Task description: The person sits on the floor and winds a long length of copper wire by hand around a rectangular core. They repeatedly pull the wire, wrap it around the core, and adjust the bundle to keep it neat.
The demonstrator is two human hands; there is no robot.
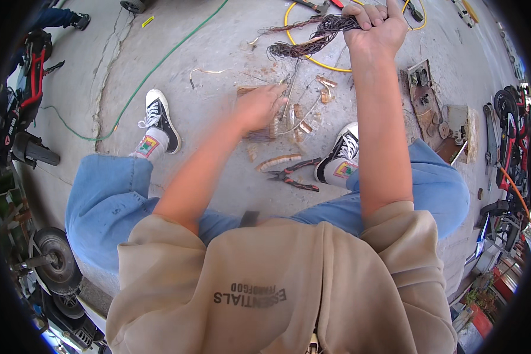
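My right hand (379, 25) is raised at the far side, its fingers wrapped round a tangled bundle of thin dark wire (327, 32) that trails to the left. Motion smears my left hand (259, 107), which is over a brown block-shaped piece (261, 135) on the floor between my feet; whether its fingers grip anything is unclear. Thin wire strands rise near its fingertips. Pliers with black and red handles (298, 177) lie by my right shoe, beside a curved tan strip (278, 161).
Scraps of brown and clear material (304, 124) litter the concrete. A yellow cable (318, 61) loops at the far side, and a green hose (177, 47) crosses on the left. An opened metal housing (425, 97) is at right. Parked vehicles (38, 88) and another person's shoe (81, 22) are at left.
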